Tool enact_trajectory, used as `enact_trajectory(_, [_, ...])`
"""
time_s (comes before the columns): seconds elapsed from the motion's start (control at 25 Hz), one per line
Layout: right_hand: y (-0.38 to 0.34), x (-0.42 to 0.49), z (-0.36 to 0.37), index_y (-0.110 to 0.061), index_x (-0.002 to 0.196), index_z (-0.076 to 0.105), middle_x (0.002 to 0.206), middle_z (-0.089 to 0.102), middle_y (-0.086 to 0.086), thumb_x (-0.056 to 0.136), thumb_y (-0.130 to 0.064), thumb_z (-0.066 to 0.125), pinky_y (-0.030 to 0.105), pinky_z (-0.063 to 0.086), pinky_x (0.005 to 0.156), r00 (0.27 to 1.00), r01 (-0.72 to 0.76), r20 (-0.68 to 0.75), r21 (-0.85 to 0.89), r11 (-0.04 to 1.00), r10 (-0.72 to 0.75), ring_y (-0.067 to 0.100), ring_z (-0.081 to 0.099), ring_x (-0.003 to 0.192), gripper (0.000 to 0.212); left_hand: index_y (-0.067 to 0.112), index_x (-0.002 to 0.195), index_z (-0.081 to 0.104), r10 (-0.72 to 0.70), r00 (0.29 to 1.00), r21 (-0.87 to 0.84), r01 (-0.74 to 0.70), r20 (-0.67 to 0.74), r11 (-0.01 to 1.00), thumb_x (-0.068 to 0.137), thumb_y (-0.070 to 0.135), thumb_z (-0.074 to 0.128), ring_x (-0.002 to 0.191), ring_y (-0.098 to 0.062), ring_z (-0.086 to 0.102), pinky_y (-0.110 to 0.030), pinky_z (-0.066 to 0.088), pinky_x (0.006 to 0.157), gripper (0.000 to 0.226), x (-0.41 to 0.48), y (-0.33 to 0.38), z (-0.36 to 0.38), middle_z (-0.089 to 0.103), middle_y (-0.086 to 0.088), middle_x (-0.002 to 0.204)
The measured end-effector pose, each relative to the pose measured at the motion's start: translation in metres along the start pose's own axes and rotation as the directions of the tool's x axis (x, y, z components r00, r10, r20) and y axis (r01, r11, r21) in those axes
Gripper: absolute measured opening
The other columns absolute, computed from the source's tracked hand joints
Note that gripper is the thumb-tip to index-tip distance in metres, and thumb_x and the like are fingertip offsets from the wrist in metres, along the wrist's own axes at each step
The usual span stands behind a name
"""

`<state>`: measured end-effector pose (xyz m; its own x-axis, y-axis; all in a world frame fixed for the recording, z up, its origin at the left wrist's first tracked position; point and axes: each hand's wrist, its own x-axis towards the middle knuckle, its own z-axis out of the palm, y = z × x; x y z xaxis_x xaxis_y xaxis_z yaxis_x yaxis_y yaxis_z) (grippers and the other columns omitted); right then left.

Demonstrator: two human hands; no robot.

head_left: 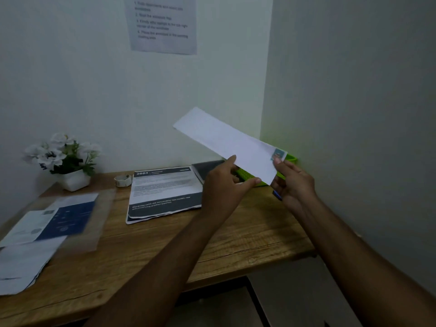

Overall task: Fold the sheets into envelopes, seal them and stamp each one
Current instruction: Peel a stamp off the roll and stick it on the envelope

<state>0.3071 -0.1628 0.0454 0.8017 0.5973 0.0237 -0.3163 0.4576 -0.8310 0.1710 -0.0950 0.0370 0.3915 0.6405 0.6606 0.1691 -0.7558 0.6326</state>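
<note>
Holding a long white folded-paper envelope [226, 140] aloft over the back right corner of the wooden desk [236, 234], pinched along its near edge by the left hand [224, 185] between thumb and fingers and gripped by the right hand [295, 182] at the end bearing a small blue stamp [278, 154]. Apparently stamped and done, so likely next: lower flat into the bright green plastic tray [292, 158] just behind, then reach for the printed sheets [162, 192] mid-desk.

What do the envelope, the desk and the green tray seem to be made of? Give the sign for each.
The envelope looks like matt white paper: thin, with crisp edges. The desk is wood or wood-look laminate: brown with grain lines. The green tray is probably plastic: bright even colour and a slotted wall.
</note>
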Motion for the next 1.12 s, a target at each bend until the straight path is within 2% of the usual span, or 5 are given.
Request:
enact_trajectory(0.2, [-0.012, 0.008, -0.011, -0.006, 0.115, 0.063, 0.106, 0.071, 0.012, 0.088, -0.011, 0.067, 0.025, 0.056, 0.051, 0.999, -0.041, 0.018, 0.183, 0.982, 0.038, 0.022, 0.07, 0.088, 0.028, 0.003, 0.137, 0.039, 0.003, 0.986, -0.032, 0.002, 0.166, 0.999, 0.057, 0.043, 0.086, 0.1, -0.005, 0.048, -0.017, 0.04, 0.072, 0.101, 0.022, 0.021, 0.025, 0.055, 0.0, 0.123])
enact_trajectory(0.48, [-0.014, 0.037, -0.033, -0.002, 0.118, 0.061, 0.108, 0.07, 0.011, 0.086, -0.008, 0.068, 0.028, 0.06, 0.06, 0.997, -0.011, -0.072, 0.25, 0.968, 0.03, 0.021, 0.069, 0.09, 0.033, 0.0, 0.143, 0.03, -0.098, 0.913, 0.067, 0.078, 0.396, 0.995, 0.066, 0.052, 0.078, 0.125, -0.023, 0.047, -0.037, 0.042, 0.102, 0.104, 0.064, 0.011, 0.072, 0.043, -0.012, 0.144])
enact_trajectory(0.68, [-0.01, 0.066, -0.03, 0.005, 0.117, 0.061, 0.091, 0.067, 0.01, 0.084, -0.002, 0.069, 0.03, 0.061, 0.06, 0.992, -0.028, -0.111, 0.252, 0.967, 0.058, 0.022, 0.067, 0.077, 0.034, 0.015, 0.086, 0.061, -0.087, 0.907, 0.129, 0.036, 0.412, 0.991, 0.069, 0.052, 0.075, 0.08, -0.016, 0.055, -0.029, 0.041, 0.068, 0.043, 0.096, -0.008, 0.098, 0.062, -0.01, 0.084])
enact_trajectory(0.8, [-0.006, 0.084, -0.025, 0.009, 0.117, 0.059, 0.087, 0.066, 0.012, 0.083, 0.0, 0.07, 0.027, 0.06, 0.054, 0.991, -0.023, -0.125, 0.219, 0.976, 0.051, 0.022, 0.067, 0.068, 0.036, 0.004, 0.061, 0.061, -0.047, 0.922, 0.118, 0.001, 0.383, 0.993, 0.074, 0.046, 0.074, 0.054, -0.011, 0.042, -0.021, 0.027, 0.051, 0.046, 0.105, -0.02, 0.104, 0.049, -0.006, 0.056])
enact_trajectory(1.12, [0.006, 0.115, -0.015, 0.005, 0.117, 0.058, 0.097, 0.067, 0.02, 0.08, -0.004, 0.075, 0.026, 0.058, 0.046, 0.983, -0.075, -0.162, 0.042, 0.996, 0.081, 0.017, 0.066, 0.046, 0.042, 0.006, 0.082, 0.076, -0.08, 0.941, 0.254, -0.007, 0.329, 0.967, 0.079, 0.033, 0.072, 0.06, -0.011, 0.056, -0.023, 0.036, 0.058, 0.028, 0.126, -0.031, 0.109, 0.072, -0.012, 0.077])
